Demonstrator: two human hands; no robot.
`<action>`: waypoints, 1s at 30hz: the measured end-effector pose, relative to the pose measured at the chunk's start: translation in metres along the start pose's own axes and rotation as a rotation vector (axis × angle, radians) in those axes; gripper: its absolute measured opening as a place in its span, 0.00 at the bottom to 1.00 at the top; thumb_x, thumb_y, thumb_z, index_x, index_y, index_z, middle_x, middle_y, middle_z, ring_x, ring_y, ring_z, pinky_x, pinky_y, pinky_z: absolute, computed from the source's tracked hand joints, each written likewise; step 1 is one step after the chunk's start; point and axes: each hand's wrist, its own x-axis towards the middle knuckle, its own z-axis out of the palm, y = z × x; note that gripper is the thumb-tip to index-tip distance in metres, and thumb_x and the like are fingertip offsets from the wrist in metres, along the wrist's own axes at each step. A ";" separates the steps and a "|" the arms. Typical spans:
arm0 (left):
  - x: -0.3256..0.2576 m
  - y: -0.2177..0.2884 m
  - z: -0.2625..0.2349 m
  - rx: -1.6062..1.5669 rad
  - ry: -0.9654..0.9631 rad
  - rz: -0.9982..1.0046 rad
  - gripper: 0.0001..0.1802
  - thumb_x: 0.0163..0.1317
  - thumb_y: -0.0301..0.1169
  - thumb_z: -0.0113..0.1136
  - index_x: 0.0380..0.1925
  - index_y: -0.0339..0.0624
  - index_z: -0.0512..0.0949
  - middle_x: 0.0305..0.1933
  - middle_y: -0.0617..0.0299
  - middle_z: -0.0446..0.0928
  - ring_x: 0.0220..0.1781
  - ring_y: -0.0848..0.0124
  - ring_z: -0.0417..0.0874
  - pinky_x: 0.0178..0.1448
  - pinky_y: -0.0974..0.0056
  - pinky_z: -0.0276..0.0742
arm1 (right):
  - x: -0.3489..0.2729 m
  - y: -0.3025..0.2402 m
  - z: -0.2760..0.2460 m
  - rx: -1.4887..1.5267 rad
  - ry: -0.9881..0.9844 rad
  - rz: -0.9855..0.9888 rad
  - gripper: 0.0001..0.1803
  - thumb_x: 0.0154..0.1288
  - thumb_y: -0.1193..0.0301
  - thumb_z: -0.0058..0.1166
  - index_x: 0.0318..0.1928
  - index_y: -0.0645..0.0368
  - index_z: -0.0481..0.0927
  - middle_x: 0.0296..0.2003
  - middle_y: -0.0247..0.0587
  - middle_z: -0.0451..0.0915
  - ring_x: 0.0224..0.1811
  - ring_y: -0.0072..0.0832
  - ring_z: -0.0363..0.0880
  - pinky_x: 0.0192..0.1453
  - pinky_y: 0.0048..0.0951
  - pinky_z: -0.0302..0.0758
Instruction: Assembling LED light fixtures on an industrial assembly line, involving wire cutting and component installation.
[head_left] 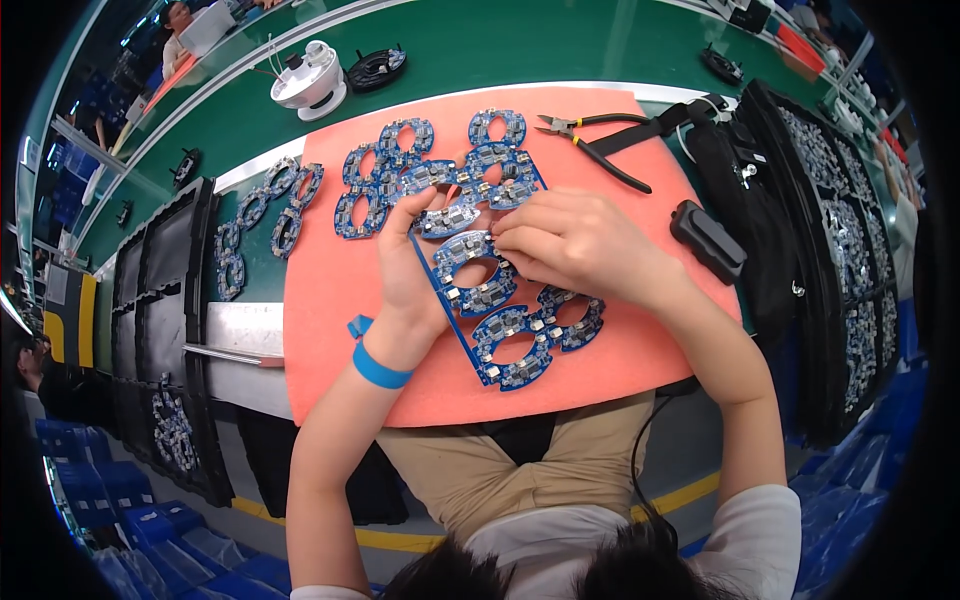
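A pink mat (345, 330) is laid on a green table (480, 60). Over its centre, a panel of blue circuit boards (488, 297) is gripped by the left hand (405, 270) at 9 o'clock. The panel is touched from 2 o'clock by the bunched right hand (570, 240); whether anything is pinched cannot be told. Pliers (600, 160) are placed at 1 o'clock.

Left hand (408, 265), ten o'clock of centre: fingers largely hidden behind the blue circuit panel (485, 298). Right hand (570, 240), two o'clock of centre: fingertips obscured; we cannot tell their grip. Massed boards (840, 235), three o'clock: too small for us to count. Blue bins (105, 490), eight o'clock: blurred. Left sleeve (330, 592), seven o'clock: cut off below.
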 end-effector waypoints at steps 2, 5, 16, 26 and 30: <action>-0.001 0.000 0.000 0.001 -0.032 0.008 0.16 0.68 0.39 0.43 0.47 0.41 0.73 0.50 0.50 0.79 0.50 0.59 0.82 0.58 0.54 0.78 | 0.002 -0.002 0.000 0.040 0.018 0.039 0.13 0.51 0.75 0.65 0.40 0.57 0.82 0.37 0.36 0.83 0.39 0.31 0.82 0.40 0.33 0.79; 0.000 -0.003 -0.006 -0.017 -0.065 -0.016 0.19 0.68 0.40 0.42 0.50 0.41 0.73 0.50 0.52 0.79 0.50 0.61 0.82 0.57 0.56 0.78 | 0.005 -0.007 0.000 0.237 -0.013 0.174 0.12 0.49 0.76 0.65 0.38 0.58 0.82 0.37 0.36 0.83 0.38 0.32 0.82 0.39 0.33 0.80; -0.001 -0.011 0.002 0.013 -0.050 -0.086 0.32 0.71 0.54 0.35 0.57 0.36 0.70 0.53 0.49 0.76 0.51 0.63 0.81 0.57 0.60 0.79 | 0.009 -0.011 0.022 0.142 0.197 0.099 0.12 0.51 0.72 0.66 0.39 0.56 0.82 0.39 0.34 0.83 0.37 0.30 0.81 0.42 0.32 0.77; 0.001 -0.014 0.000 0.024 -0.031 -0.115 0.37 0.72 0.54 0.28 0.59 0.32 0.69 0.56 0.48 0.75 0.59 0.59 0.77 0.65 0.57 0.73 | 0.011 -0.020 0.020 0.202 0.139 0.075 0.15 0.51 0.75 0.65 0.42 0.53 0.83 0.40 0.30 0.83 0.40 0.29 0.78 0.51 0.34 0.71; 0.000 -0.015 0.007 -0.024 0.025 -0.145 0.34 0.72 0.53 0.30 0.56 0.35 0.72 0.54 0.52 0.77 0.56 0.61 0.79 0.63 0.58 0.75 | 0.008 -0.018 0.023 0.305 0.186 0.140 0.10 0.53 0.75 0.63 0.38 0.56 0.82 0.39 0.33 0.83 0.38 0.29 0.80 0.48 0.32 0.70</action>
